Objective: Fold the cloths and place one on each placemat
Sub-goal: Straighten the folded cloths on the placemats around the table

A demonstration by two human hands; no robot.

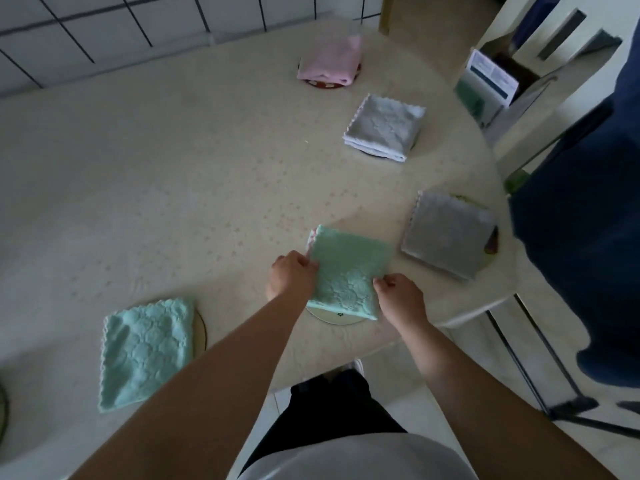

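I see both hands on the folded green cloth point(346, 271), which lies on the cream table point(173, 185) near its front edge. My left hand point(291, 275) grips the cloth's left edge with curled fingers; the fingertips are tucked against the fabric and I cannot tell whether they go under it. My right hand point(401, 299) pinches the right edge between thumb and fingers.

The cloth covers most of a round white placemat point(334, 318); only a crescent of it shows at the near edge, with a small dark mark I cannot read.

Other cloths, each hiding most of its mat:
- A folded aqua cloth point(145, 351) at front left, over a round mat point(201, 327) of which only the right rim shows.
- A folded dark grey cloth point(446, 233) at right, with slivers of a coloured mat point(491, 244) at its far and right edges.
- A folded light grey cloth point(384, 126) further back; its mat is barely visible beneath the near edge.
- A pink cloth point(329, 60) at the far side, loosely folded, on a dark red mat point(325, 85).

A dark blue shape point(588, 202) at far right is cut off by the frame; I cannot identify it.
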